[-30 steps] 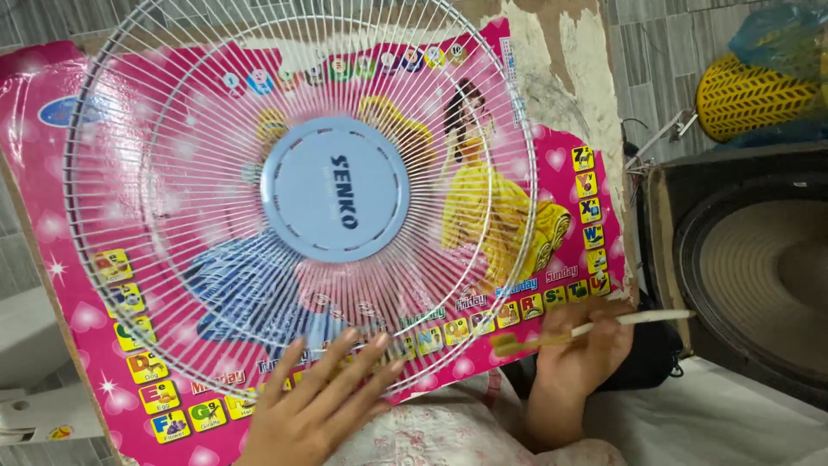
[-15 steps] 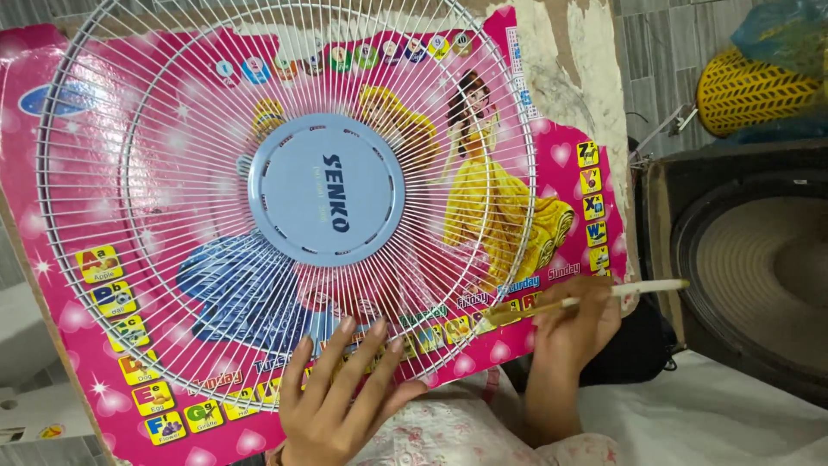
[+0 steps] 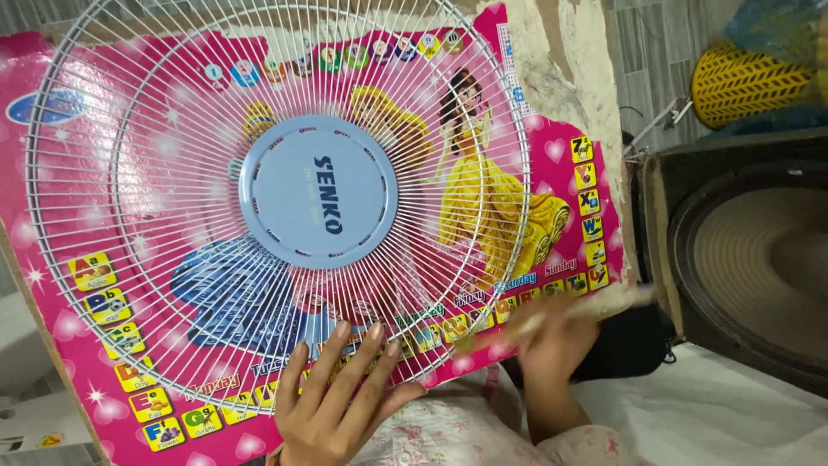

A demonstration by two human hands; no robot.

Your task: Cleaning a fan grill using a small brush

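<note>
My right hand [image 3: 552, 341] and the brush [image 3: 552, 315] it holds are blurred. The top of the fan grille [image 3: 172, 259] and the speaker [image 3: 750, 259] are cut by the edges.

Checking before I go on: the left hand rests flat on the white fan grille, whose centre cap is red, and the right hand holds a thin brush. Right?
Not quite. The head view shows the centre cap is light blue, not red. The rest stands: the left hand rests flat on the white fan grille, and the right hand, blurred, holds a thin brush.
</note>
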